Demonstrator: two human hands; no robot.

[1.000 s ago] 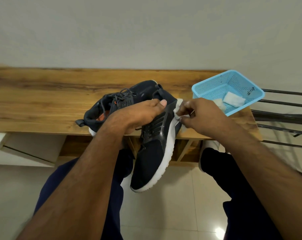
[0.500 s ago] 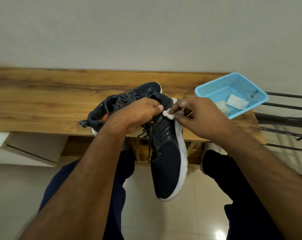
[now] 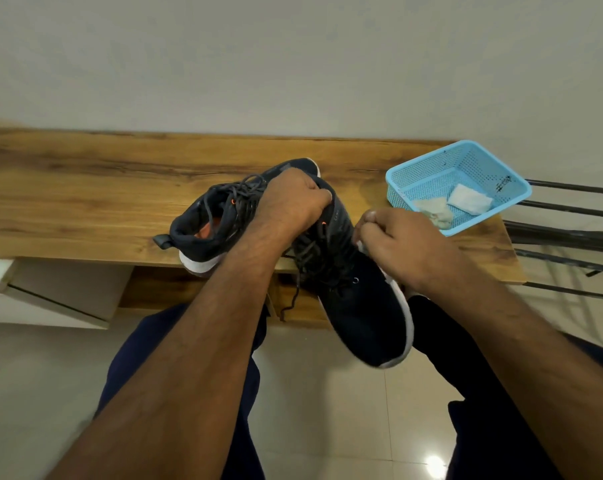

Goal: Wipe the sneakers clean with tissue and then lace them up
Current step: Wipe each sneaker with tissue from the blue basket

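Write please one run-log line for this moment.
stage: wiping | left hand: grips held sneaker at collar | right hand: presses tissue on sole edge | other sneaker: on table

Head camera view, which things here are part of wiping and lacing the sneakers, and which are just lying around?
In use:
- dark sneaker with white sole held off the table, gripped by the left hand
- right hand, curled against that sole
- second dark sneaker on the wooden table
- white folded tissues in the blue plastic basket

Lying about:
- black metal rack
- wooden table
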